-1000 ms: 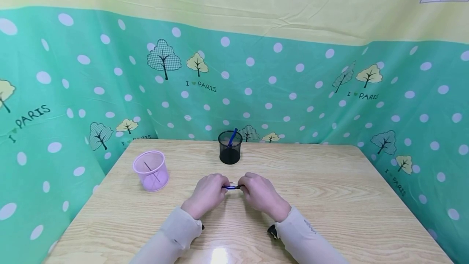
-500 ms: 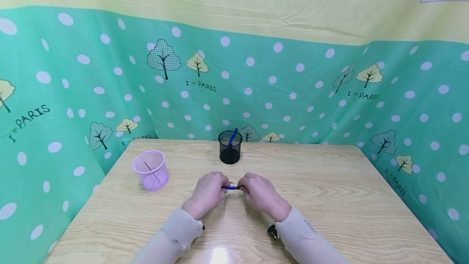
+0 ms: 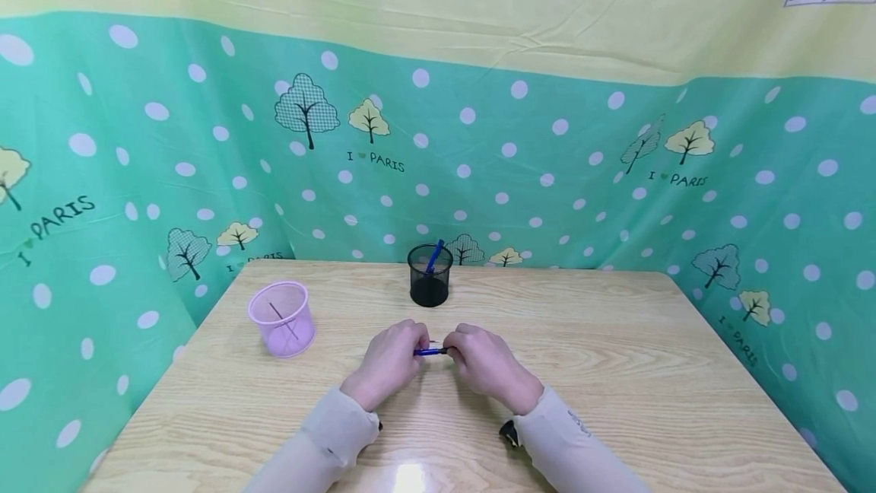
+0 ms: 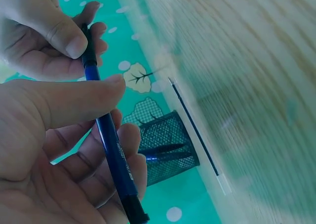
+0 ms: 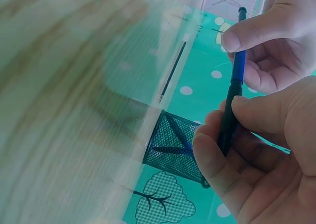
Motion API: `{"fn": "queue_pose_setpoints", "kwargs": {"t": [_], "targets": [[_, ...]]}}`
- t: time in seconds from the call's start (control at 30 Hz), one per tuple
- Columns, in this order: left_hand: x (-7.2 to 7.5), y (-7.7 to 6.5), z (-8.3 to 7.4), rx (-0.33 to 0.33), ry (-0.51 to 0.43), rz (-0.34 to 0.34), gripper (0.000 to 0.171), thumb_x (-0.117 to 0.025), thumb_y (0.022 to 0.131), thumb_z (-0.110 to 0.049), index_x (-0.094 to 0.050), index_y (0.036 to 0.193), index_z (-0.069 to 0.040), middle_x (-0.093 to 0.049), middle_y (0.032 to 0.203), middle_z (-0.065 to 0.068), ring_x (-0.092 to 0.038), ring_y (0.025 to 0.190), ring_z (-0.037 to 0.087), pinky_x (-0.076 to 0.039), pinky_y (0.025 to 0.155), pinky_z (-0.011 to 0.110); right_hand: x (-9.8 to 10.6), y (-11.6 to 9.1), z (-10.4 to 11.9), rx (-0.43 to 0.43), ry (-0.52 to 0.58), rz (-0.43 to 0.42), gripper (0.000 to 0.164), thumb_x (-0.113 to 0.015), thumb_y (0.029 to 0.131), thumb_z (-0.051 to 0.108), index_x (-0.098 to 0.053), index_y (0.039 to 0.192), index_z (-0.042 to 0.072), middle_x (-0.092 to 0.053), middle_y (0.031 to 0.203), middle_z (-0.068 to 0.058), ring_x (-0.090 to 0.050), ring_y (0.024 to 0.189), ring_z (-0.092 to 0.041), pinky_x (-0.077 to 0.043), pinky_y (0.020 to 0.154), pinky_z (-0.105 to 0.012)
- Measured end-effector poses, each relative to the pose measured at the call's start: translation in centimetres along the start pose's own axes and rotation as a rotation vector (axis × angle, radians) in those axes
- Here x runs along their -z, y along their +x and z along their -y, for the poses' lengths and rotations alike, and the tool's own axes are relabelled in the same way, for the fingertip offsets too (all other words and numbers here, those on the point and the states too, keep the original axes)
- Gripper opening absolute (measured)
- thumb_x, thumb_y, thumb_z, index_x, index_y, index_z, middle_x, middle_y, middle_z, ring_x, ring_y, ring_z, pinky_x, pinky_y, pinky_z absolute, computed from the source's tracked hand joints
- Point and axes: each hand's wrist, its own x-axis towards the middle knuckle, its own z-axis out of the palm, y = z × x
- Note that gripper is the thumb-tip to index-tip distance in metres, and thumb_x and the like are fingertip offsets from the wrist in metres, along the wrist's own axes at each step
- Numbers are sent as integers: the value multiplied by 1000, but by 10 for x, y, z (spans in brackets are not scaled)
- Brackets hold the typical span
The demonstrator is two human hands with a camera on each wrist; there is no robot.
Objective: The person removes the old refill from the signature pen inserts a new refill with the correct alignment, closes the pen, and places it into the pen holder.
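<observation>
In the head view, my left hand (image 3: 388, 362) and right hand (image 3: 490, 365) meet above the middle of the table, holding one pen (image 3: 430, 352) between them. The left wrist view shows left thumb and fingers around its blue barrel (image 4: 109, 135), whose black end points toward the camera. My right hand pinches the black grip section (image 5: 232, 105) at the other end. Blue barrel and black grip appear joined. A thin pen refill (image 4: 192, 122) with a dark tube and a pale end lies on the table just beyond the hands, mostly hidden by them in the head view.
Behind the hands stands a black mesh pen holder (image 3: 429, 289) with a blue pen (image 3: 434, 256) leaning in it. At the left of the wooden table (image 3: 616, 371) sits a pink basket (image 3: 303, 329) containing a thin dark stick. A patterned curtain (image 3: 547, 158) hangs at the back and sides.
Over the last second my left hand has risen very slightly in the head view, and the pen's left end dips a little. The right hand, both containers and the grip on the pen look the same.
</observation>
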Motion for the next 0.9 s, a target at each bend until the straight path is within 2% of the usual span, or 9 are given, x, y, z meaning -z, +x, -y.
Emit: {"fn": "queue_pose_setpoints", "kwargs": {"t": [0.27,0.5,0.6,0.7,0.9], "targets": [[0,0,1,1,-15,33,18,-70,73,-7,-56,77,-18,-53,69,-9,-47,61,8,-39,54,25,0,0,0,5,0,-10,12,-60,83,8,-68,89,14,-54,78,8,-51,69,-4,-46,60,-20],[0,1,0,-20,-3,73,10,-67,78,-18,-63,86,-14,-57,75,-7,-49,64,7,-42,58,25,-1,0,0,2,-5,-6,11,-60,83,9,-68,89,14,-53,77,9,-50,67,-3,-45,59,-20],[1,1,0,-47,-1,75,6,-61,81,-17,-66,84,-14,-57,75,-7,-50,66,7,-43,59,26,-1,0,0,6,-11,-12,11,-60,83,8,-68,89,14,-53,76,8,-50,67,-3,-46,59,-20],[1,0,-1,-67,11,75,11,-56,84,-14,-67,84,-14,-60,79,-6,-54,70,9,-45,62,28,-1,0,1,11,-13,-15,12,-60,83,8,-68,89,14,-54,77,8,-51,68,-4,-46,59,-20],[2,0,-1,-68,27,78,12,-57,84,-12,-68,88,-13,-62,84,-3,-57,76,11,-47,66,29,-1,-1,1,12,-10,-8,12,-59,83,8,-68,89,14,-54,77,8,-51,68,-3,-46,59,-19]]}}
